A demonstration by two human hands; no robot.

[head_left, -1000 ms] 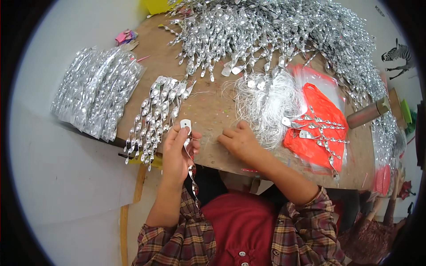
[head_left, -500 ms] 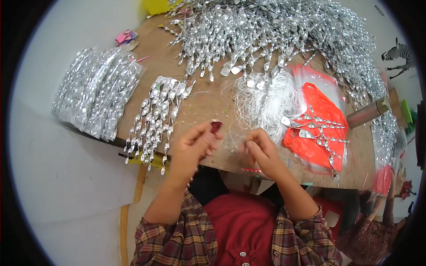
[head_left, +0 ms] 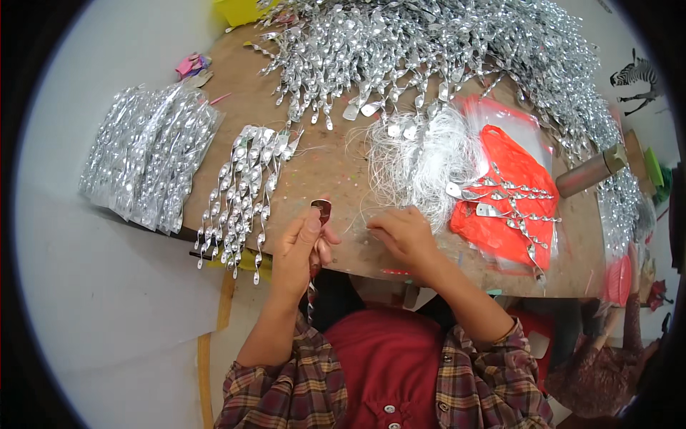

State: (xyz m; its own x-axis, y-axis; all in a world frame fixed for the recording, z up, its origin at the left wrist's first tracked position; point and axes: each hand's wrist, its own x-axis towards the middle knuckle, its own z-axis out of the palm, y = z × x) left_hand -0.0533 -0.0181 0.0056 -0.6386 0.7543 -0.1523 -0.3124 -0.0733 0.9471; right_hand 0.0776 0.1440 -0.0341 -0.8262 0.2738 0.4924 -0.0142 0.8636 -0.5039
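While desk (head_left: pixel 325 168) spans view, heap of silver spirals (head_left: pixel 429 53) fills far side, likely set back to give hands room. Bagged spirals (head_left: pixel 150 157) lie at far left, presumably apart from loose ones. White thread (head_left: pixel 429 161) lies beyond right hand (head_left: pixel 407 237), seemingly for easy reach; row of loose spirals (head_left: pixel 245 186) overhangs near edge. Right hand curls, fingers bent; cannot tell whether its grip holds thread. Left hand (head_left: pixel 291 259) has grip clamped on twisted strip (head_left: pixel 322 209) at near edge, probably so flat tip shows while tail dangles lapward.
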